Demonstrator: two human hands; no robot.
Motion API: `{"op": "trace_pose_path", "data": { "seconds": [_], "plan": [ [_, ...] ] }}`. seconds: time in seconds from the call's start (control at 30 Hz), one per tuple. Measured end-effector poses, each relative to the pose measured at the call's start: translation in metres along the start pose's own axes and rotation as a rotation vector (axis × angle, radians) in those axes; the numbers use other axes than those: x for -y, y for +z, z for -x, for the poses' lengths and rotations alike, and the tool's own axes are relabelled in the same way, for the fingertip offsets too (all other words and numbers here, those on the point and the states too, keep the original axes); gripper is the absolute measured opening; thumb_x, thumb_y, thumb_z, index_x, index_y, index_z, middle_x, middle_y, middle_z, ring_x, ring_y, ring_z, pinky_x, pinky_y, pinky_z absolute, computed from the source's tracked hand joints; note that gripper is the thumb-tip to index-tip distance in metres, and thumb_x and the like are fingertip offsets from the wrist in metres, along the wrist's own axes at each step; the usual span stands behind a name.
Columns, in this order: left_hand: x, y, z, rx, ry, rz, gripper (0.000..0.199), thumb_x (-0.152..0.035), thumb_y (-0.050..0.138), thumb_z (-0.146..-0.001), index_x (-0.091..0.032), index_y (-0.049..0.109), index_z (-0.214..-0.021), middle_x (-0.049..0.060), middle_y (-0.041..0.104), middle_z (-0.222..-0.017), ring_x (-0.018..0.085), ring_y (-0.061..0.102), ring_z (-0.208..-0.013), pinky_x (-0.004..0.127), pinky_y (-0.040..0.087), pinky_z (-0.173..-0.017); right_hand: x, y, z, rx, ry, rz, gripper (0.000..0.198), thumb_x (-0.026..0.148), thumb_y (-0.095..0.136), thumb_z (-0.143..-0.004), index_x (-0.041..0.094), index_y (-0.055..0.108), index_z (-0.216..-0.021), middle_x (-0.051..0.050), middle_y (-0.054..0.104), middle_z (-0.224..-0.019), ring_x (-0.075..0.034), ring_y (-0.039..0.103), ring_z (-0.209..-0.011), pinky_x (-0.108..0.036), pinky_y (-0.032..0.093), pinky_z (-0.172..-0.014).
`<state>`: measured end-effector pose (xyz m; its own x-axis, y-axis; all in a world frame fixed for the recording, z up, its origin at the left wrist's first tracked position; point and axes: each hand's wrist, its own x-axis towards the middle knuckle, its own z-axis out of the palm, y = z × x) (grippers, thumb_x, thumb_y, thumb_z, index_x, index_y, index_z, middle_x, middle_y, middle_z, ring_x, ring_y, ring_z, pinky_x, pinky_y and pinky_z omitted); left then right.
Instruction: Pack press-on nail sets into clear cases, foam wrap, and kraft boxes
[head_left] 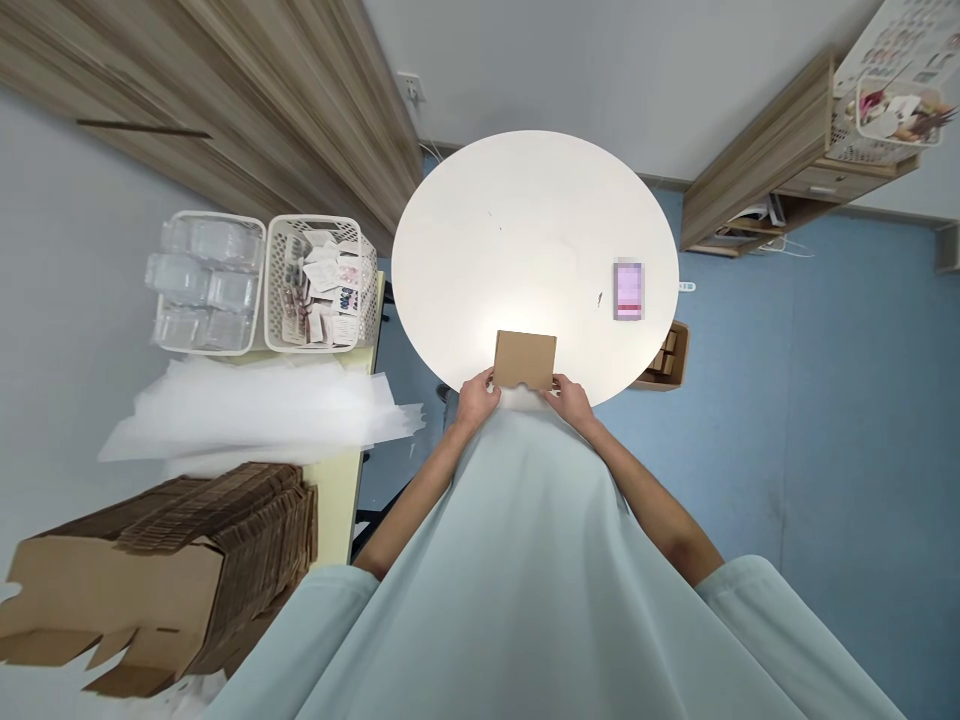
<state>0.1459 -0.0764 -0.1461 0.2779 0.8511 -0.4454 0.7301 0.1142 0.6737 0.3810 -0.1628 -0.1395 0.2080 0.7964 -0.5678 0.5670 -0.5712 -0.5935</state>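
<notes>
– Brown! What is that we have?
– It is a box (525,360), and we have it at the near edge of the white table (525,200), right in front of us.
– How do our hands hold it?
– Our left hand (478,398) pinches its near left corner, with the fingers bent in close. Our right hand (571,402) does the same at the near right corner.
– What else do we see?
– A phone (628,290) lies on the table, off to our right. On our left we see a basket (260,290) of clear tubs (229,290) and next to it one more basket (367,300), with little packs (326,290). Then come white sheets (262,405) and a big pile of card (225,530).
</notes>
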Motion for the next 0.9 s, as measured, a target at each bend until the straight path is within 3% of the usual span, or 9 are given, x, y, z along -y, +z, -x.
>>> {"op": "trace_pose_path", "data": {
  "seconds": [0.13,0.3,0.47,0.6,0.73,0.9],
  "plan": [
    [-0.001,0.005,-0.001,-0.037,-0.044,0.078,0.04,-0.018,0.063,-0.097,-0.022,0.077,-0.134,0.007,0.083,-0.122,0.028,0.078,-0.116,0.038,0.058,-0.106,-0.009,0.006,-0.006,-0.044,-0.009,-0.083,0.025,0.023,0.059,-0.104,0.022,0.066,-0.128,-0.01,0.079,-0.13,-0.026,0.077,-0.117,-0.037,0.059,-0.097],
    [0.002,0.01,-0.008,-0.053,-0.115,0.064,0.037,-0.013,0.062,-0.096,-0.019,0.079,-0.129,0.009,0.083,-0.122,0.027,0.077,-0.12,0.038,0.055,-0.111,-0.019,0.013,-0.015,-0.103,0.023,-0.1,0.024,0.018,0.056,-0.101,0.024,0.065,-0.123,-0.009,0.079,-0.128,-0.026,0.078,-0.111,-0.039,0.059,-0.094],
    [0.004,0.014,-0.017,-0.033,-0.172,0.083,0.038,-0.01,0.06,-0.096,-0.016,0.078,-0.129,0.012,0.081,-0.126,0.025,0.076,-0.123,0.036,0.054,-0.112,-0.024,0.018,-0.025,-0.138,0.042,-0.09,0.036,0.018,0.054,-0.099,0.022,0.063,-0.134,-0.011,0.077,-0.128,-0.026,0.076,-0.104,-0.04,0.06,-0.093],
    [0.0,0.016,-0.02,-0.025,-0.2,0.11,0.042,-0.009,0.061,-0.094,-0.019,0.077,-0.132,0.009,0.081,-0.128,0.024,0.075,-0.125,0.035,0.054,-0.114,-0.026,0.02,-0.032,-0.164,-0.025,-0.087,0.047,0.016,0.054,-0.094,0.018,0.064,-0.14,-0.014,0.071,-0.133,-0.024,0.074,-0.101,-0.041,0.06,-0.099],
    [-0.008,0.008,-0.015,-0.02,-0.182,0.189,0.044,-0.012,0.064,-0.095,-0.018,0.074,-0.137,0.009,0.08,-0.13,0.022,0.075,-0.125,0.033,0.055,-0.113,-0.023,0.015,-0.032,-0.176,-0.104,-0.154,0.042,0.021,0.053,-0.096,0.016,0.07,-0.135,-0.016,0.071,-0.131,-0.025,0.074,-0.11,-0.041,0.06,-0.105],
    [-0.019,-0.017,0.002,-0.098,-0.107,0.168,0.037,-0.038,0.067,-0.102,-0.02,0.077,-0.133,0.009,0.082,-0.125,0.026,0.077,-0.121,0.038,0.056,-0.114,-0.005,-0.01,-0.017,-0.223,-0.159,-0.193,0.036,0.042,0.054,-0.105,0.021,0.082,-0.115,-0.012,0.071,-0.143,-0.029,0.069,-0.13,-0.043,0.057,-0.113]
  ]
}}
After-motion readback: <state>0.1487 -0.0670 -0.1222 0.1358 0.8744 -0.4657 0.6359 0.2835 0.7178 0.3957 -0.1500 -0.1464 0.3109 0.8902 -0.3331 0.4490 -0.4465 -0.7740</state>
